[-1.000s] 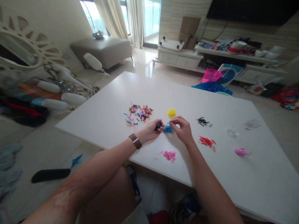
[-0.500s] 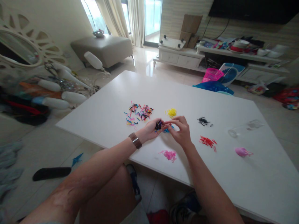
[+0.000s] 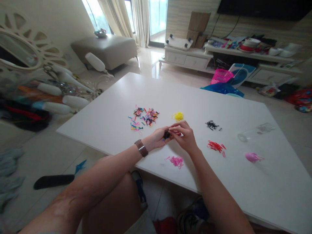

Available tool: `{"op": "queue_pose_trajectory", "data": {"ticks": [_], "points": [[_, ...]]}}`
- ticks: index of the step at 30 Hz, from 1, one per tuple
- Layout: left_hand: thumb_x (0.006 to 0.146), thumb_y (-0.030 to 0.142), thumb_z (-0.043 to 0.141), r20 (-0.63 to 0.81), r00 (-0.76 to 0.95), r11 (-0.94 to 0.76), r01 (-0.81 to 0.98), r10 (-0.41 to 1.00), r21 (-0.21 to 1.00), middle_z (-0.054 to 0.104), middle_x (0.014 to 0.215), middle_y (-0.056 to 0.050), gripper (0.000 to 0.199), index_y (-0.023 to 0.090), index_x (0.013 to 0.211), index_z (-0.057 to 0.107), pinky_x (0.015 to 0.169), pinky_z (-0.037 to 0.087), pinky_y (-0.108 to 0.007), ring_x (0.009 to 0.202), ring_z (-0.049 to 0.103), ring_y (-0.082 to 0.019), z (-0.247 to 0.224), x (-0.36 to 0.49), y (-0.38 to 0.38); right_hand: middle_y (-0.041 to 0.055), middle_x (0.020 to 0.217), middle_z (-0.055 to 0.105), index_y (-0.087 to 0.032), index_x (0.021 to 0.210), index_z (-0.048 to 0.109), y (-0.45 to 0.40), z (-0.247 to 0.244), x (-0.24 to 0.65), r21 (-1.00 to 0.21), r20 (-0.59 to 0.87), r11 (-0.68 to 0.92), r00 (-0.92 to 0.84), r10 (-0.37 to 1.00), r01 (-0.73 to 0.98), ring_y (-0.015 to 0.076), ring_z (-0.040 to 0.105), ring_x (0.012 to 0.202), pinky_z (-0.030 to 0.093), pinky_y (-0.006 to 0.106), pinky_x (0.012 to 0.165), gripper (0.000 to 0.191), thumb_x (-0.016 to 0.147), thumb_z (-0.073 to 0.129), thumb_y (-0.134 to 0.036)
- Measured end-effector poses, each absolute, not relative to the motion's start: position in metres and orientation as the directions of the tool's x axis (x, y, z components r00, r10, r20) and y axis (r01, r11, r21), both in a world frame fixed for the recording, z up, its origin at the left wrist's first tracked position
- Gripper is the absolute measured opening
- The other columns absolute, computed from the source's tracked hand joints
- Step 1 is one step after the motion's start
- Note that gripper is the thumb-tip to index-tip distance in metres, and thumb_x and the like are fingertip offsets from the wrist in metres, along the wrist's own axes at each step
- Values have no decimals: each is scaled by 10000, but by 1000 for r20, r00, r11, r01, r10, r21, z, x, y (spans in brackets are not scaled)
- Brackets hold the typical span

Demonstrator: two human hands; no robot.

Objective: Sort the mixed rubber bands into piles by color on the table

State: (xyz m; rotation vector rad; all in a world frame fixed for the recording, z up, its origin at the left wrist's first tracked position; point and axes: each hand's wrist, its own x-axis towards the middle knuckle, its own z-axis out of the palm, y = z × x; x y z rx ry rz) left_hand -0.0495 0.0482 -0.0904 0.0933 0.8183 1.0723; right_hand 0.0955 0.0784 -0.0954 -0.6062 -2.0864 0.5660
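A small bunch of mostly dark rubber bands (image 3: 166, 134) lies in my left hand (image 3: 157, 137), which is cupped around it. My right hand (image 3: 186, 137) reaches over from the right, thumb and fingers pinched at the bunch; the exact band between the fingertips is too small to make out. Beyond my hands is a pile of yellow rubber bands (image 3: 178, 116). A mixed-colour heap (image 3: 149, 116) spreads to the left. Pink bands (image 3: 176, 161) lie nearer me, with red bands (image 3: 215, 146) and black bands (image 3: 212, 124) to the right.
The piles rest on a white table (image 3: 117, 100). A clear glass bottle (image 3: 257, 132) lies on its side at the right, near a pink pouch-like item (image 3: 253, 157). A lamp with white shades (image 3: 75, 101) stands close to the left edge, and a pink basket (image 3: 221, 76) beyond the far edge.
My right hand has moved slightly left and closed in on the bunch in my left palm. The blue bands seen beneath my hands before are now covered.
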Motion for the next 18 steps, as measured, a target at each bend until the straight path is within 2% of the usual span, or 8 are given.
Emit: {"op": "queue_pose_trajectory", "data": {"ticks": [4,8,13,18], "points": [[969,67,436,-561,214,499,-757,799,421,629,627,-44,278,87,759,617,513,545,-170,509,600,-88,-96,-52,52,51,896,704,-266,883,745,79,-93,96,-625,598,762,-526,606,167,218,599,893,510,392,795,83,900,669,-238],[969,63,434,-594,215,511,-766,776,390,553,554,-6,307,108,696,567,532,561,-179,460,549,-72,-98,-52,54,40,768,688,-267,851,757,80,-93,98,-647,562,735,-526,638,200,208,589,779,508,367,709,81,891,688,-286],[978,75,426,-607,241,530,-770,757,356,636,652,-58,266,88,773,595,595,600,-206,561,639,-105,-95,-54,52,39,806,696,-263,929,749,82,-91,105,-636,587,737,-479,653,226,203,611,784,501,364,717,80,897,685,-299],[978,101,430,-611,213,538,-734,762,415,604,600,-50,287,105,731,576,472,532,-179,486,584,-101,-96,-54,53,37,812,674,-257,974,739,79,-89,105,-645,511,736,-602,614,204,194,602,769,500,349,707,100,898,679,-280]]}}
